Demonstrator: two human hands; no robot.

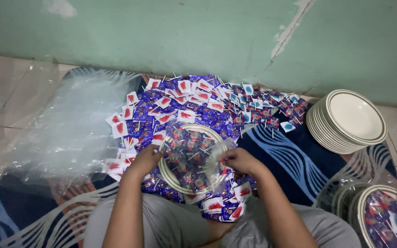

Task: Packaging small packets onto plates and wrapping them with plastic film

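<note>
A cream plate (167, 174) with a dark rim line sits in front of my knees, filled with wrapped lollipops in blue and red wrappers. My left hand (144, 160) grips the plate's left rim. My right hand (239, 160) pinches a piece of clear plastic wrap (217, 154) drawn over the plate's right side. A big heap of the same wrapped lollipops (194, 103) spreads over the mat behind and around the plate.
A stack of cream plates (350, 121) stands at the right. A wrapped, filled plate (387, 218) lies at the lower right. Clear plastic bags (65, 128) lie at the left on a blue patterned mat (290, 160). A green wall (198, 32) is behind.
</note>
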